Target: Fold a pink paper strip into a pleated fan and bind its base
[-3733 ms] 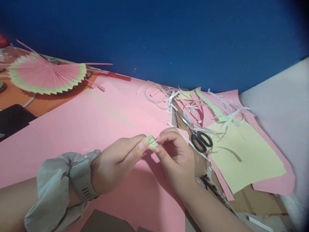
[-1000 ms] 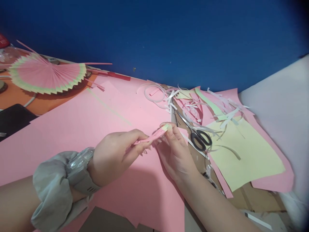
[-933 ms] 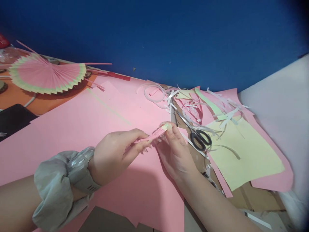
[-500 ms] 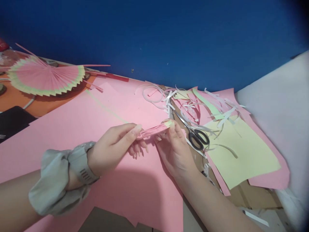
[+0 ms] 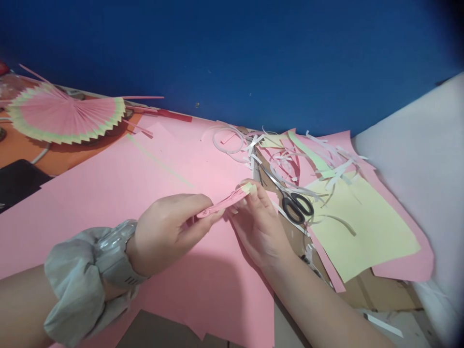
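Note:
Both hands hold one folded pink paper strip point(image 5: 226, 201) with a pale green tip, pleated flat like a closed fan, just above a large pink sheet point(image 5: 119, 193). My left hand point(image 5: 168, 229) pinches the strip's near end between thumb and fingers; a grey watch and grey scrunchie sit on that wrist. The far, green-tipped end is pinched by the fingertips of my right hand point(image 5: 259, 224). Black-handled scissors point(image 5: 292, 200) lie right beside my right hand.
An opened pink fan with a green zigzag edge point(image 5: 67, 116) lies at the far left. Cut paper strips and scraps point(image 5: 290, 154) litter the far right, over a pale yellow sheet point(image 5: 358, 222). A blue wall runs along the back; white fabric point(image 5: 416, 159) rises at the right.
The folded strip was first pinched end-on between both hands, showing its green pleats; it now lies lengthwise between them. Over the last second the hands shifted only slightly.

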Demonstrator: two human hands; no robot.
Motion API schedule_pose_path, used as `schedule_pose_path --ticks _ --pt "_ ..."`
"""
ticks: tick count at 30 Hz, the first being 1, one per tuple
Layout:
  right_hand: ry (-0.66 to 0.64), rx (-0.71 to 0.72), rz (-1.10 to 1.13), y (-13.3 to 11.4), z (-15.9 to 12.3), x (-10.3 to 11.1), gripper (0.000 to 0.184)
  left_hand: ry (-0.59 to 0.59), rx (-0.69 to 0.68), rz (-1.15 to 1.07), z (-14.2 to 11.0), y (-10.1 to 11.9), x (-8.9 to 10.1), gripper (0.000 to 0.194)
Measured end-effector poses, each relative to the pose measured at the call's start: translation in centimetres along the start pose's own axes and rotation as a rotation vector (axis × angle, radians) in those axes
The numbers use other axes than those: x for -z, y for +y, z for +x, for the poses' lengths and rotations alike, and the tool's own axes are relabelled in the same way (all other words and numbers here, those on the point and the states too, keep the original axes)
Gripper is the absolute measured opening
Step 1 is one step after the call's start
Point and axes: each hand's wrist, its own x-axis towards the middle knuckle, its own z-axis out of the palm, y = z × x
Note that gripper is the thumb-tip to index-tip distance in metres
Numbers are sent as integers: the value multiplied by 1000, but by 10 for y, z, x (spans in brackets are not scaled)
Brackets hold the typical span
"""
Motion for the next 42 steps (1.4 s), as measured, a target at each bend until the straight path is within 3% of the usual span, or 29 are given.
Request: schedule_pose_path --ticks 5,9,15,20,28,36,42 --pt "-35 -46 75 1 -1 -2 11 50 -130 119 -3 -3 -3 32" --pt "-44 -62 66 1 -2 -2 12 19 -277 128 -4 -5 -3 33" --pt "-15 -19 30 -1 1 1 12 3 -4 95 -2 3 1 33" --pt "0 30 46 -1 3 2 12 28 71 93 0 5 0 31" --pt "-43 -37 11 -2 -2 1 30 28 99 57 -1 5 0 29" --pt "-95 -48 135 0 -2 0 37 78 64 111 -1 1 -4 29" --pt "-197 -105 142 -2 -6 1 43 16 16 124 2 3 -4 27"
